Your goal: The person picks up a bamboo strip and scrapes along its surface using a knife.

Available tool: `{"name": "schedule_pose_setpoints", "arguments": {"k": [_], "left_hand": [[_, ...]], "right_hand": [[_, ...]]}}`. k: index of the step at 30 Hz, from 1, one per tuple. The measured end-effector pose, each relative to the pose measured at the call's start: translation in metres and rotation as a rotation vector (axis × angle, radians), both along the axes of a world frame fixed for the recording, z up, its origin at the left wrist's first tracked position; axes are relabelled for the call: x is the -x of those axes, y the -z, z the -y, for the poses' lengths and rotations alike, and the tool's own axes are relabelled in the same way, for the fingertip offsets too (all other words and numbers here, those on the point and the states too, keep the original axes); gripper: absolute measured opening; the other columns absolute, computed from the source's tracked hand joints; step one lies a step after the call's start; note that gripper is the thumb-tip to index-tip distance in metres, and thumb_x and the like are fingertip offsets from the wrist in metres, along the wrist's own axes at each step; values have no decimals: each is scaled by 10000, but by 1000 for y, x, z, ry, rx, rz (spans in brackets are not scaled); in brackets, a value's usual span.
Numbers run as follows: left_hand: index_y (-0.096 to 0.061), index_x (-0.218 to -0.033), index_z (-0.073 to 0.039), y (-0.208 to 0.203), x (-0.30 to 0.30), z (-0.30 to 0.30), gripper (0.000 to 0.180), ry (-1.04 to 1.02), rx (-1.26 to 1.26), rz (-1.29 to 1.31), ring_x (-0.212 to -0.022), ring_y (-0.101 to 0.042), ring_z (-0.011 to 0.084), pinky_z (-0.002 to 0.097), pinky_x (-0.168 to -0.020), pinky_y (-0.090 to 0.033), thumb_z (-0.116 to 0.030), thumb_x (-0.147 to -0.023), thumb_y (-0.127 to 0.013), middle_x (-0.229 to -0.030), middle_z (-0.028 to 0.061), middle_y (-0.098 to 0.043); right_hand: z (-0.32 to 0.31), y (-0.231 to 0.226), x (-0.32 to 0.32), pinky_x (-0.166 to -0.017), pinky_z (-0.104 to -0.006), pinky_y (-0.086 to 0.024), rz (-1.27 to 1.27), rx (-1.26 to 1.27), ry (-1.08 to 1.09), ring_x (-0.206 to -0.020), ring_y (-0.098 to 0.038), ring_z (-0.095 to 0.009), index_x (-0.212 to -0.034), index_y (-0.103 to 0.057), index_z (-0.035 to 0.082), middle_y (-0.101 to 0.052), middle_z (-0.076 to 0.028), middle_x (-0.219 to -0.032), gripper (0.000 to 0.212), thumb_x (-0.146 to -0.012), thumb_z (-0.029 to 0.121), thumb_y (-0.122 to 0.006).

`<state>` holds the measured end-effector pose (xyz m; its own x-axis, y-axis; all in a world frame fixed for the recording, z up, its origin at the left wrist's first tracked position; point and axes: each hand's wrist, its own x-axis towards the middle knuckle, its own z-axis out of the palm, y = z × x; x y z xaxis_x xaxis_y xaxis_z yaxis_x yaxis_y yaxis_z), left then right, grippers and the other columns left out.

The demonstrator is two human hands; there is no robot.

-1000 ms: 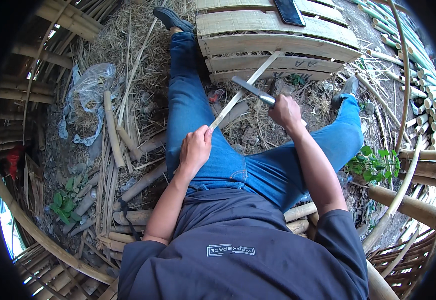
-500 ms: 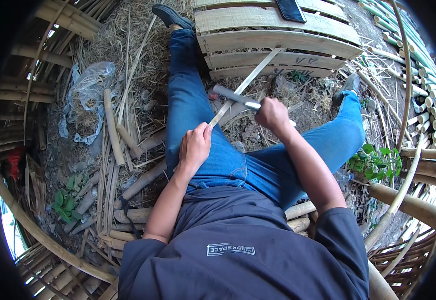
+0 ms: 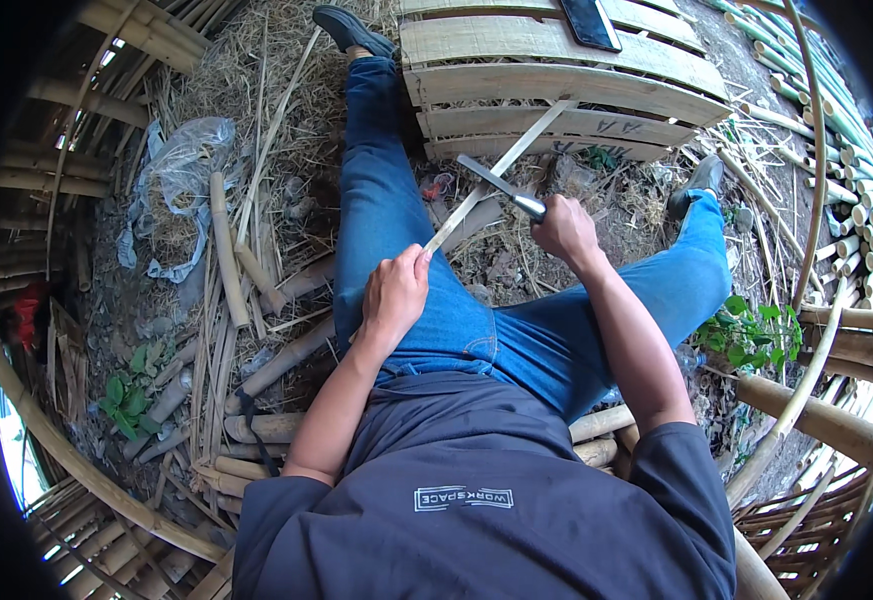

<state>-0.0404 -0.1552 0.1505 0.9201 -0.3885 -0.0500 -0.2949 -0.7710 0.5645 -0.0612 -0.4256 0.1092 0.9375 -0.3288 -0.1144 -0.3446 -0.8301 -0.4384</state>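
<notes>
you sit on the ground with both legs stretched out in blue jeans, and your left hand [image 3: 393, 293] rests on your left thigh, its fingers curled tight around the near end of a thin bamboo strip [image 3: 496, 172]. the strip runs up and away from that hand at a slant, crossing the gap between your legs, and its far end lies on the slats of a pale wooden pallet [image 3: 556, 85] in front of you.

your right hand [image 3: 562, 228] is closed in a fist around the handle of a knife [image 3: 501, 186]. the blade points up and to your left and lies across the strip about midway along it, touching it or just over it; you cannot tell which from here.

a dark phone [image 3: 590, 20] lies flat on the top slats of the pallet, well apart from both hands. to your left, on the straw and dry stalks, short bamboo pieces [image 3: 221, 240] lie beside your left leg, and a crumpled clear plastic bag [image 3: 181, 160] sits further out. a small green plant [image 3: 746, 330] grows near your right knee. long green bamboo poles [image 3: 846, 150] are stacked along the far right edge, and curved bamboo frames ring the ground around you.
</notes>
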Motion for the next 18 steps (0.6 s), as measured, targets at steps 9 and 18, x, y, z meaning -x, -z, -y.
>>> {"name": "schedule_pose_setpoints", "arguments": {"k": [9,18], "left_hand": [[-553,-843,-23,8,-5,-3,258,33,26,-11,-721,-576,462,533,-593,-416,-233,-980,-490,-697,232,-583],[-547,-833,-22,4,-1,-1,267,8,6,23,-718,-578,463,540,-589,-419,-239,-981,-498,-704,235,-589]], "right_hand": [[-29,-6,-2,-741,-479,-558,-69,29,-167,-791,-680,-416,-788,-692,-29,-670,-275,-815,214,-686,138,-606],[-23,-12,-2,-738,-477,-545,-81,68,-100,-756,-669,-416,-748,-686,-12,-662,-258,-764,203,-636,152,-644]]}}
